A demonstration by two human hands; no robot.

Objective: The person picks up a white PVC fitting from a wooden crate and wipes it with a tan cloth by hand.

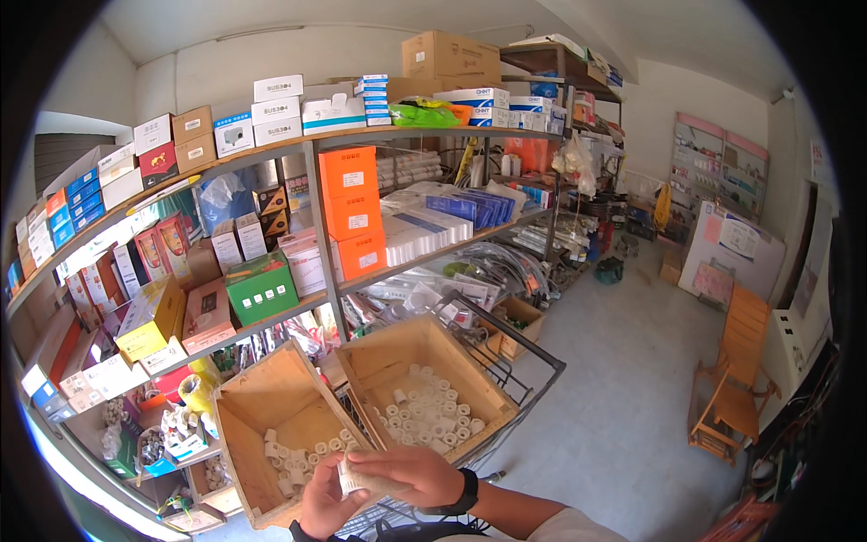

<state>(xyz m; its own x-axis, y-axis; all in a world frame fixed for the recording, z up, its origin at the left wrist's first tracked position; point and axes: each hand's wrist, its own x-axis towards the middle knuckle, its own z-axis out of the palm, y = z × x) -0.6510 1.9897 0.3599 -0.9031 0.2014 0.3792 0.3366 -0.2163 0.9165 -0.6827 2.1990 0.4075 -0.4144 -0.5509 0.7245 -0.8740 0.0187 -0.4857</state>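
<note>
My left hand grips a white plastic pipe fitting between thumb and fingers. Against that fitting my right hand presses a tan cloth or pad, its fingers laid flat over it. Both hands are above the near edges of two wooden boxes. In the left wooden box, white pipe fittings lie in a loose heap. More white fittings are spread over the bottom of the right wooden box.
A black wire cart carries the boxes. Behind it, metal-framed shelves hold orange boxes, a green box and packed goods. A wooden chair stands at right on the grey floor. A carton sits beyond the cart.
</note>
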